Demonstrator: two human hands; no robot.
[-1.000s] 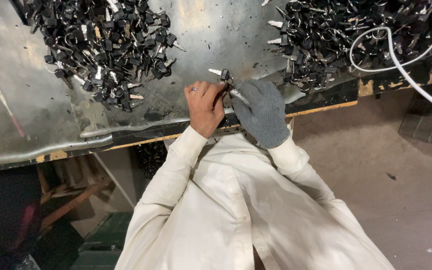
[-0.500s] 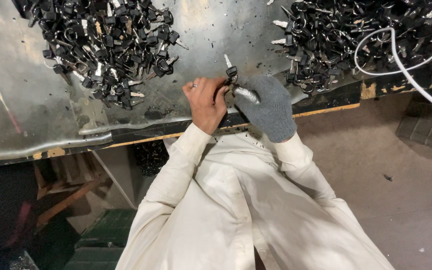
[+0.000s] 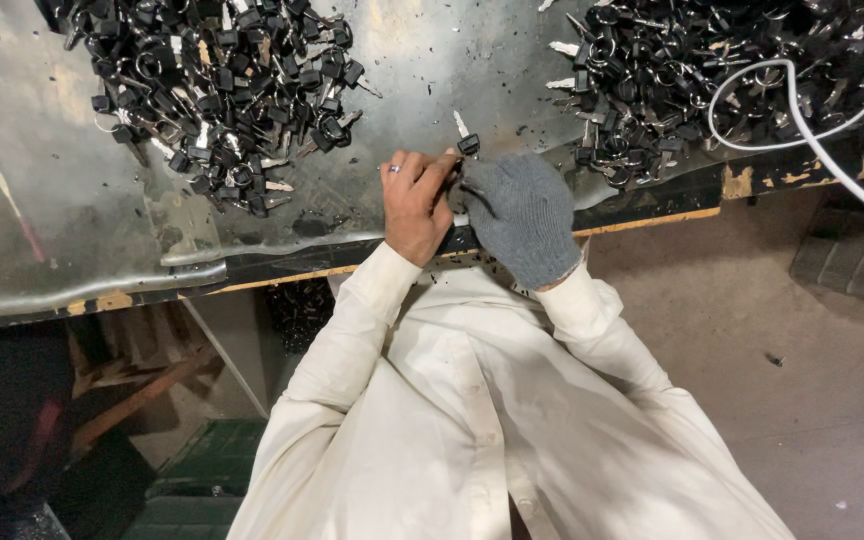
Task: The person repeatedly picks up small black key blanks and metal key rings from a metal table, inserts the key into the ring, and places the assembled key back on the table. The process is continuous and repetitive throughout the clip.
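From the head view, my bare left hand [image 3: 414, 205] and my right hand in its grey knitted glove [image 3: 520, 215] meet at the near edge of the dull grey sheet-metal bench [image 3: 72, 210]. Between them sits the small key with a black plastic head and a silver blade [image 3: 465, 137]. The blade points away from me, and the head lies just beyond my fingertips. My left grip is closed, fingers curled in toward the key's head. My gloved right grip is also curled shut beside it, though I cannot tell which hand truly carries the key's weight.

To do this well, I judge I should pinch the black head firmly with the bare fingers, which feel more than the glove does. Both wrists should stay braced on the bench edge so the blade stays steady.

The heap of black-headed keys and rings on the left [image 3: 222, 90] and the second heap of the same on the right [image 3: 712, 80] lie well apart from my hands. A white cable [image 3: 802, 120] loops over the right heap.
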